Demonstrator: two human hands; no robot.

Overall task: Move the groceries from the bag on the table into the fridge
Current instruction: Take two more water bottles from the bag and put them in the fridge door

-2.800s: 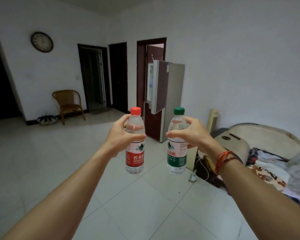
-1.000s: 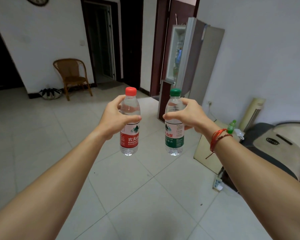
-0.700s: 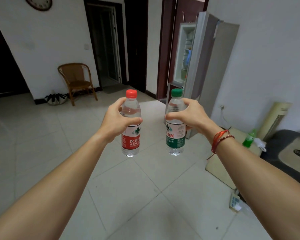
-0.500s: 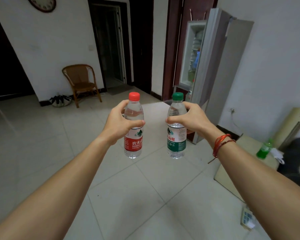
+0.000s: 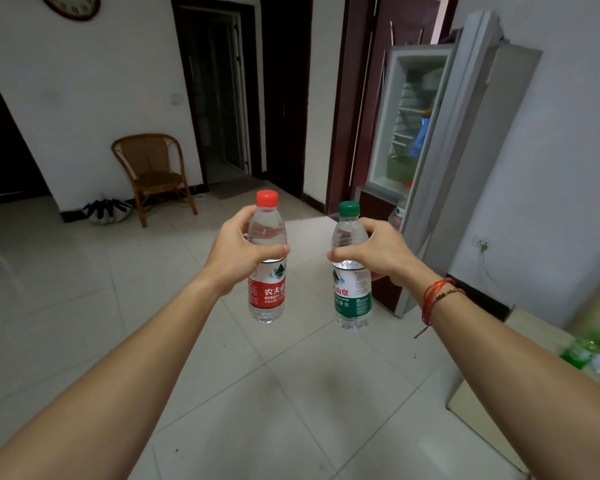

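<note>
**Two bottles in hand, fridge open at one o'clock**

Pale floor tiles (image 5: 84,306) run out to a white wall, where a wicker chair (image 5: 153,174) stands at about ten o'clock, well apart from anything the task needs.

At centre, the left hand (image 5: 236,252) is closed round the shoulder of the red-capped bottle (image 5: 267,265), thumb across the front. Just beside it, the right hand (image 5: 378,254) is closed the same way round the green-capped bottle (image 5: 351,271). Both bottles hang upright, long axes vertical, caps up, near each other but apart.

Further right, the fridge (image 5: 413,126) stands at about one o'clock from the hands, its grey door (image 5: 444,140) swung wide and its edge turned toward the camera. The opening faces left, so the right hand is the nearer of the two. The shelves seem to hold some items already, though the interior is too blurred to say which spots are free.

My judgement is that the coming move is an approach up and to the right, the green-capped bottle going in first and kept upright.
</note>
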